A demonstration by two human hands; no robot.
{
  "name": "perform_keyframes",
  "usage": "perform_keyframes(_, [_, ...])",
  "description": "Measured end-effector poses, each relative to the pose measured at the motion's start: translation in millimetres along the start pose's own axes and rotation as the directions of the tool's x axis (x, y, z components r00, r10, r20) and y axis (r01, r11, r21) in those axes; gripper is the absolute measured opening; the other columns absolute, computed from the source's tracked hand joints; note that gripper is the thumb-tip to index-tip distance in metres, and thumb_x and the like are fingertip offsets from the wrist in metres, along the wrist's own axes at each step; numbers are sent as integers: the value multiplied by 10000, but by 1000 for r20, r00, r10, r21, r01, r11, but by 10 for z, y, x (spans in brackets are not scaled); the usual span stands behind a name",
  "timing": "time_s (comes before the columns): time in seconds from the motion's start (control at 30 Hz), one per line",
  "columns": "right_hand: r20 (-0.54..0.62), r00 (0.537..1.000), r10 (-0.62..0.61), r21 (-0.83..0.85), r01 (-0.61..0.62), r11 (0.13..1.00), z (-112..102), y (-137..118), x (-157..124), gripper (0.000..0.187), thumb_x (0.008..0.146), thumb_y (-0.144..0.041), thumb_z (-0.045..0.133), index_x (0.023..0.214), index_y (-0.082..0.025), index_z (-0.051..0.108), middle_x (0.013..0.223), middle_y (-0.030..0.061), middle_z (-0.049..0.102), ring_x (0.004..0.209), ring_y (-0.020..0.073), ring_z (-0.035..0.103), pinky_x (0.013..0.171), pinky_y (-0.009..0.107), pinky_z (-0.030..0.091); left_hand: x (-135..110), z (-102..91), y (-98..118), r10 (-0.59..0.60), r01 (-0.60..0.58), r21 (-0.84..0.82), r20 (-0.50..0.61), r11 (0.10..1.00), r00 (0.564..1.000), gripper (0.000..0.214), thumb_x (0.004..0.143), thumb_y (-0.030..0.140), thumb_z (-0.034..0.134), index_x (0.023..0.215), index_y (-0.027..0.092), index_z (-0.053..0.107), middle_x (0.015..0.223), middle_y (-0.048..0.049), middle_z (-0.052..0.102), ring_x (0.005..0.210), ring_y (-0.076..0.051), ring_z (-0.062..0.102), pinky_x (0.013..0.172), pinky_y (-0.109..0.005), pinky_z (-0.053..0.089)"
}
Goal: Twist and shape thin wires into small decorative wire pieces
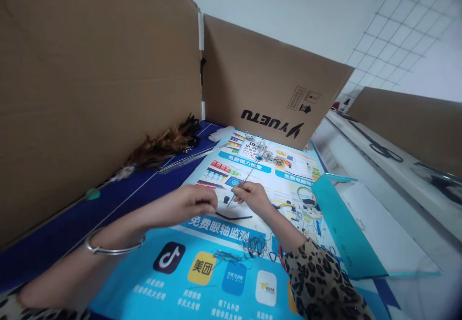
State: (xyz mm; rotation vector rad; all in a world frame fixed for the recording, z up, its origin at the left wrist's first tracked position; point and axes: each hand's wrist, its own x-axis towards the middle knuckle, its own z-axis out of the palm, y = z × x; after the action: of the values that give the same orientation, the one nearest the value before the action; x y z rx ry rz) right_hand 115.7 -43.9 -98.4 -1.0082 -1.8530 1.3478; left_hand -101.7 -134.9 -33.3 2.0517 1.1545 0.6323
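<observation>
My right hand (252, 197) pinches a thin dark strand (231, 199) between thumb and fingertips; the strand slants up and away over the printed sheet. Close beside it on the left, my left hand (198, 200) is closed, fingers curled downward. Whatever those fingertips may hold is hidden. Below both hands, a tangle of thin dark wire-like loops (257, 247) lies on the blue part of the sheet, with a small heap of short dark strands (228, 256) at its left. Farther back rests a loose silvery tangle (267, 155).
Cardboard panels (267, 74) wall off the left and back. Brown feathery bundles (162, 142) lie along the left panel, near clear thin packets (195, 157). At right stands a teal-edged clear tray (335, 228). Black scissors (382, 150) lie on the ledge beyond.
</observation>
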Motion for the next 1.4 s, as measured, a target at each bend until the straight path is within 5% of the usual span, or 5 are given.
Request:
perform_keyframes(0.07, [-18,999,-46,-41,45,998,-13,-32,-12,286,758,-413,603,749,-131,652,704,37,663,546,109,609,528,215,505,75,183,-64,12,-14,12,154,1000,988,153,812,245,501,758,191,634,706,8,615,653,-139,539,589,-207,371])
perform_keyframes(0.33, [22,967,-255,-296,250,922,12,-152,-92,264,824,-321,567,611,-182,640,799,16,672,772,130,635,656,211,496,153,693,-57,109,-108,-18,210,994,972,152,805,249,529,812,198,672,798,-18,665,742,-156,587,662,-209,385])
perform_keyframes(0.6, [76,959,-274,-340,283,897,73,-221,-137,263,829,-283,567,595,-184,637,797,1,675,765,116,631,701,208,473,300,574,-410,-108,99,-50,-241,994,965,153,763,267,549,822,176,657,754,-11,645,702,-157,561,640,-238,399])
perform_keyframes(0.8, [102,950,-294,-327,311,892,136,-351,-185,248,823,-256,574,591,-189,627,767,2,666,770,122,623,732,224,469,399,598,-582,-151,109,-469,-52,877,987,143,708,280,619,761,159,673,696,6,653,655,-139,568,636,-239,436])
perform_keyframes(1.4, [82,954,-289,-389,298,872,154,-310,-156,105,811,-250,585,783,-210,678,840,12,666,820,136,609,755,243,461,439,673,-727,-171,116,-487,-70,866,983,108,679,264,657,709,173,706,691,-3,684,674,-155,600,656,-268,452])
